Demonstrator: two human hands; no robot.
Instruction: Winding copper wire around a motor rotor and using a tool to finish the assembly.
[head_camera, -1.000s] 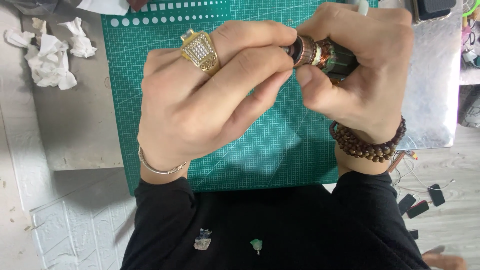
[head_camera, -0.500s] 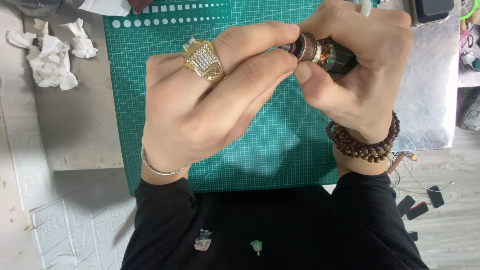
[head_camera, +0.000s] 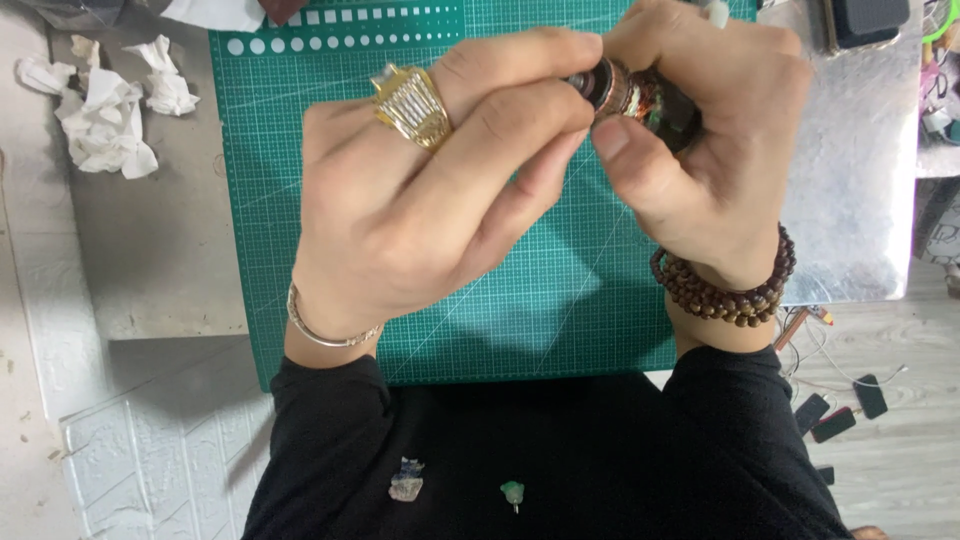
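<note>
Both hands are raised over a green cutting mat (head_camera: 520, 310) and meet on a small dark cylindrical part (head_camera: 640, 95) with copper-coloured bands, perhaps a small motor armature. My right hand (head_camera: 710, 150) wraps around its body, thumb pressed on the near side. My left hand (head_camera: 430, 200), wearing a large gold ring (head_camera: 412, 105) and a thin silver bracelet (head_camera: 325, 330), pinches the part's left end with its fingertips. A brown bead bracelet (head_camera: 725, 285) circles my right wrist. Most of the part is hidden inside the fingers.
Crumpled white tissues (head_camera: 105, 110) lie on the grey tabletop (head_camera: 150, 250) at the left. A shiny metal sheet (head_camera: 860, 170) lies right of the mat. Small dark pieces and thin wires (head_camera: 840, 400) lie on the floor at the lower right.
Both hands have shifted slightly up and to the right with the part; the grip looks the same.
</note>
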